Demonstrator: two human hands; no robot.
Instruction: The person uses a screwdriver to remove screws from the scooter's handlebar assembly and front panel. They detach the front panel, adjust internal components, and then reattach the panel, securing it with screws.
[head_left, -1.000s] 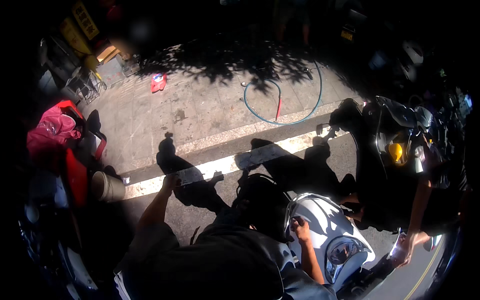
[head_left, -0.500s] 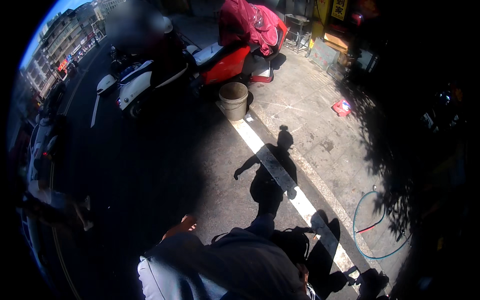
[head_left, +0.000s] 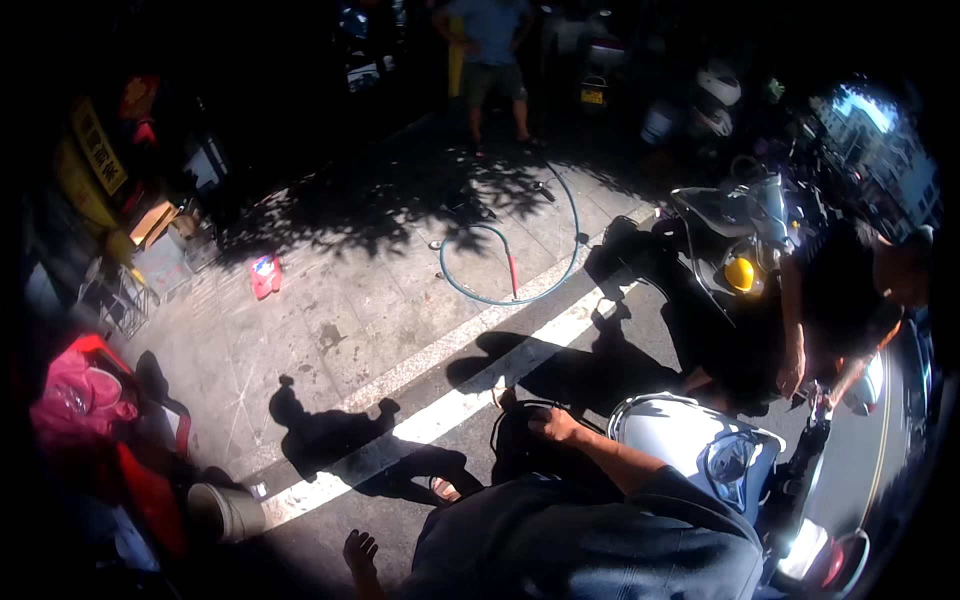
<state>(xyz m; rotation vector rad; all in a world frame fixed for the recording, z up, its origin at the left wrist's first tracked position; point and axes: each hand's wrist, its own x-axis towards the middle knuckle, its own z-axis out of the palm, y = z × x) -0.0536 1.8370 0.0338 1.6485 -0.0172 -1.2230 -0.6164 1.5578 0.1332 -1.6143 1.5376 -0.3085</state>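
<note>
My left hand (head_left: 361, 550) hangs low beside my dark shirt, its fingers a little apart and nothing visible in them. It is nearest to a beige bucket (head_left: 236, 515) farther left. My right arm reaches forward, and my right hand (head_left: 557, 426) is closed at the edge of a dark, rounded object (head_left: 517, 440) whose kind is lost in shadow. What the fingers grip there cannot be made out. Just right of that hand stands a white scooter (head_left: 665, 432), partly covered by my arm and sleeve.
A person (head_left: 850, 290) leans in at the right, hands near a handlebar. Another scooter (head_left: 725, 215) carries a yellow round thing (head_left: 739, 274). A green hose (head_left: 577, 225) loops on the pavement. Someone stands (head_left: 495, 50) farther back. A red packet (head_left: 265, 277) and a red scooter (head_left: 150, 495) are left.
My view has swung to the right, so the bucket and red scooter now sit at the far left. My right hand, formerly hidden, now shows at the dark object; the white scooter has come into view.
</note>
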